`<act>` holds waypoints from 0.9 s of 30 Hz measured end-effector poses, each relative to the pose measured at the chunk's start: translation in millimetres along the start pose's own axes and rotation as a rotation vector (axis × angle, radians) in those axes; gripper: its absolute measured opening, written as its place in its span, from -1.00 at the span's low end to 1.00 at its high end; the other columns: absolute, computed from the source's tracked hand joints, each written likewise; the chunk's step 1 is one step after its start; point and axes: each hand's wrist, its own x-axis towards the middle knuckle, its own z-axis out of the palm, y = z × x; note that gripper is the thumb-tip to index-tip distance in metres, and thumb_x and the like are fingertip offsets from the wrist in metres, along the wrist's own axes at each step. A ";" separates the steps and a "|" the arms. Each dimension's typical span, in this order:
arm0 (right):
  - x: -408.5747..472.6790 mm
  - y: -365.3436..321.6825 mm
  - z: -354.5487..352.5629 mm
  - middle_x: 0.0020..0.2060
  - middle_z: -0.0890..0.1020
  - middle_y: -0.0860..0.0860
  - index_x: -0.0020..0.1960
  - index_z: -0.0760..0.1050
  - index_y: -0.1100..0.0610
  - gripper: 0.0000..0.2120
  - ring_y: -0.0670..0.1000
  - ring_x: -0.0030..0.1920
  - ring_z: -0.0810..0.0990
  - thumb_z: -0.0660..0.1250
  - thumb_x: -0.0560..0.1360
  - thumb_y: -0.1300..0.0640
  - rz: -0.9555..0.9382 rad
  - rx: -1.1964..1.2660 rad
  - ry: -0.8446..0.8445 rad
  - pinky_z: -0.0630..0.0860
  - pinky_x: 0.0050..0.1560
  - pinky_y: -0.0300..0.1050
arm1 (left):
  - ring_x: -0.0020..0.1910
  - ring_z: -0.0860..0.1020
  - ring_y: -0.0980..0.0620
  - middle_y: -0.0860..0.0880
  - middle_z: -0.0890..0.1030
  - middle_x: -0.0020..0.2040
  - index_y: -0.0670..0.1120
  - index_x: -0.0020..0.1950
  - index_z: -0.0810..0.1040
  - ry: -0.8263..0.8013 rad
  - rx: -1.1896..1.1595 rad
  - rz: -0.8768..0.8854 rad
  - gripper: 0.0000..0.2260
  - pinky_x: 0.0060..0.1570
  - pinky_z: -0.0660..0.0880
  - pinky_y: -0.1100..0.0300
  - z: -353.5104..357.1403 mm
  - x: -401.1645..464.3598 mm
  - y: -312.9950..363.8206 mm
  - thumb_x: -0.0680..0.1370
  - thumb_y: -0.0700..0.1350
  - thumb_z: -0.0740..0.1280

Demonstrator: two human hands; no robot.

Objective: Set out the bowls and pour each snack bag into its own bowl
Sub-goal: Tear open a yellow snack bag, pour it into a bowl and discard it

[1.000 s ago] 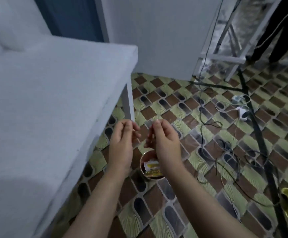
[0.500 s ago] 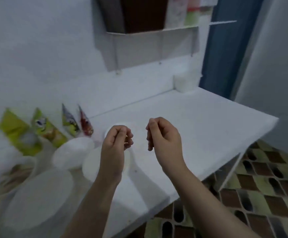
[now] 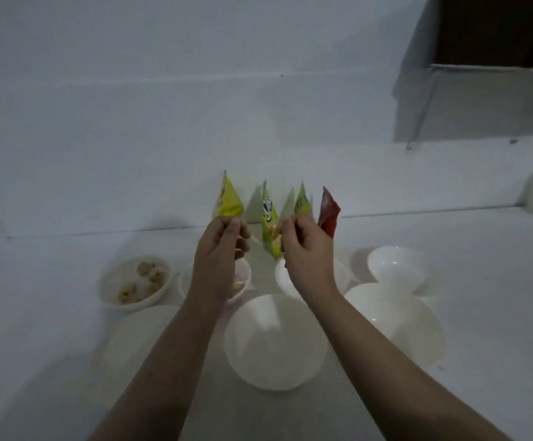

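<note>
A large round white plastic bowl (image 3: pixel 274 342) sat nearest on the white worktop (image 3: pixel 481 313), other white bowls around it. Above them the person's left hand (image 3: pixel 219 259) and right hand (image 3: pixel 306 253) hovered apart, each grip curled with fingertips pinched together; whether they held anything could not be told. Farther left, a small white bowl of pale snacks (image 3: pixel 136 286). Four triangular snack bags stood against the wall: yellow (image 3: pixel 228 200), yellow-green (image 3: pixel 270 224), green (image 3: pixel 302 202), red (image 3: pixel 329 211).

Dim white wall (image 3: pixel 163 90), white tabletop (image 3: pixel 481 249), wall shelf (image 3: pixel 481 100) upper right
</note>
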 end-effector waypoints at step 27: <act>165.2 46.9 202.5 0.18 0.60 0.13 0.20 0.54 0.21 -0.74 0.16 0.19 0.58 0.12 0.64 0.20 0.315 -1.059 -0.340 0.47 -0.02 -0.04 | -0.25 0.48 0.10 0.04 0.57 -0.21 -0.08 -0.14 0.50 0.083 0.106 -0.149 -0.81 -0.19 0.42 0.22 -130.0 168.7 -47.3 0.64 -0.16 0.17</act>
